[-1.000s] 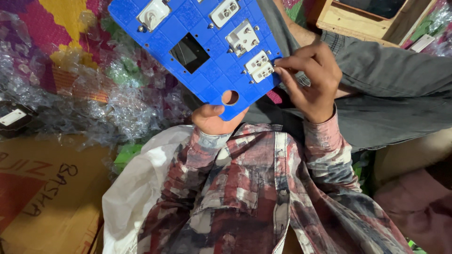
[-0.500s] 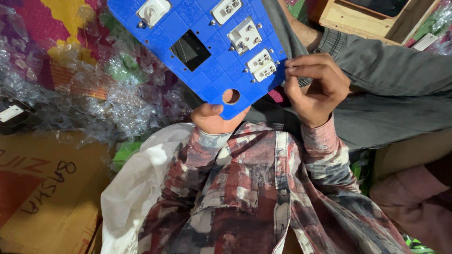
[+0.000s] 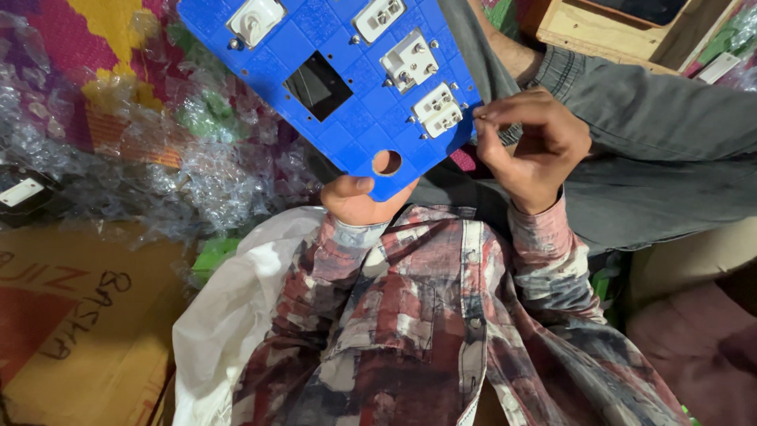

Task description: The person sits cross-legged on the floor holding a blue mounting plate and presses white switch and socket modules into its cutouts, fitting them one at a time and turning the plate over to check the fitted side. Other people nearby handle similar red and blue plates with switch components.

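Blue switch panel (image 3: 347,87) top past frame edge, covering left hand (image 3: 359,201) fingers.

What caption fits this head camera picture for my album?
Left hand holds a blue panel of white sockets while right hand pinches its edge.

Blue plastic switch panel (image 3: 347,79) — tilted, held up off the lap; four white socket and switch modules fitted, one rectangular opening empty, round hole near lower edge.

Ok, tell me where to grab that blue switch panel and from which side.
Take the blue switch panel by its bare lower edge, from beneath, where the left hand holds it. White sockets and a rectangular cutout fill the middle; the panel tilts away.
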A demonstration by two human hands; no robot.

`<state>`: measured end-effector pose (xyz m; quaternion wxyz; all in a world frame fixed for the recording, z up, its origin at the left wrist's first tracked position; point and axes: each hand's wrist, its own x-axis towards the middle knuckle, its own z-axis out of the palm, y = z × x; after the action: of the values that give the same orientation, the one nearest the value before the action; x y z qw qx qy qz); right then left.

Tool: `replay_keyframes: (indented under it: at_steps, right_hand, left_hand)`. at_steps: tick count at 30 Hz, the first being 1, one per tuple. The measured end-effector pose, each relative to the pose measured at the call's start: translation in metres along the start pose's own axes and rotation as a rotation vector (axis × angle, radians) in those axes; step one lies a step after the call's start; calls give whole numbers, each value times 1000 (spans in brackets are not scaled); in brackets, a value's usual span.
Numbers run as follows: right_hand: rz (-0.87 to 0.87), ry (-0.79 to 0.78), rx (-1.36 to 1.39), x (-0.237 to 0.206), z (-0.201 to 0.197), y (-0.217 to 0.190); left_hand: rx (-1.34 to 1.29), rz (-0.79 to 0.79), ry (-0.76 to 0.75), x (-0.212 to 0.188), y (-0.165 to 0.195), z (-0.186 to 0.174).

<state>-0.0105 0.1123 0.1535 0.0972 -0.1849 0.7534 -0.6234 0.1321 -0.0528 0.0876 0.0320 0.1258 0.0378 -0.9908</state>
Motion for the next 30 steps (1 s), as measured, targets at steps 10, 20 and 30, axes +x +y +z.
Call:
replay_keyframes:
  at_steps: [10, 20, 30]
  right_hand:
    - [17, -96, -129, 6, -3, -5]
    - [5, -144, -234, 10, -7, -4]
    - [-11, -108, -286, 8, -7, 3]
  left_hand:
    - [9, -13, 62, 0, 0, 1]
    - [4, -20, 47, 1, 2, 2]
    - [15, -11, -21, 3, 1, 2]
